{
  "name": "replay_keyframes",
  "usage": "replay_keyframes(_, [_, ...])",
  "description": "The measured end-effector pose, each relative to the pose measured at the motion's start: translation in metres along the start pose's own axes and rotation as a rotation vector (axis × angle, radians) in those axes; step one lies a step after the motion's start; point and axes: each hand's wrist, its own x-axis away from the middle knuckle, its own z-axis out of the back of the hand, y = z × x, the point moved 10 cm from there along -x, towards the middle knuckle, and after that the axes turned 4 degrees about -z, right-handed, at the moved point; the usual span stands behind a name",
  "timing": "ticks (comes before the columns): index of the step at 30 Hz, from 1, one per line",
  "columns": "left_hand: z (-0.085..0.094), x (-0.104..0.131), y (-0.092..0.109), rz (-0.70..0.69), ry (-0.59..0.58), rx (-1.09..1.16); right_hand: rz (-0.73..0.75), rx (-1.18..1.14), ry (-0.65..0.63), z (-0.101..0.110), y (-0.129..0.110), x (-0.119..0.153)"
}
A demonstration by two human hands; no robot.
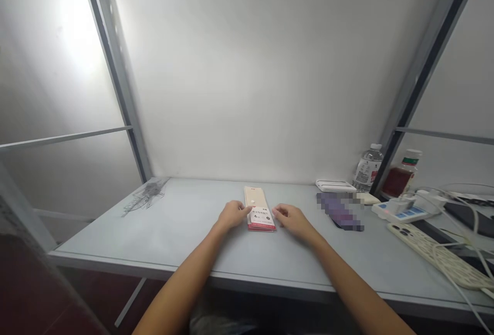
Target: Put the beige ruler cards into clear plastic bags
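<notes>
A narrow beige pack (255,196) lies flat on the table in the head view, with a white and red printed label (261,216) across its near part. The label bears a "4" and small characters I cannot read. At its left edge is my left hand (232,214), the thumb resting on top and the fingers curled at the side, closed on the pack. My right hand (292,219) is beside the right edge, fingers curled in and the tips close to the label. I see nothing held in it; whether it touches the pack I cannot tell.
On the right are a phone-like purple item (339,210), partly pixelated, a white box (335,186), a water bottle (368,169) and a red-brown jar (400,176). A power strip (405,212), cables and a patterned phone case (438,254) crowd the right edge. Dark scribbles (144,196) mark the far-left tabletop.
</notes>
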Motion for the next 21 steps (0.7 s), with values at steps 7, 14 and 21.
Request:
replay_keyframes(7, [-0.021, 0.002, -0.003, 0.050, -0.140, 0.168, 0.020, -0.007, -0.067, -0.010, -0.005, 0.002])
replay_keyframes(14, [-0.015, 0.000, 0.020, -0.066, -0.130, 0.507, -0.091, -0.067, 0.038, 0.001, 0.010, -0.002])
replay_keyframes(21, [-0.024, 0.016, 0.046, -0.204, -0.295, 0.495, -0.048, -0.363, -0.047, -0.007, -0.005, -0.001])
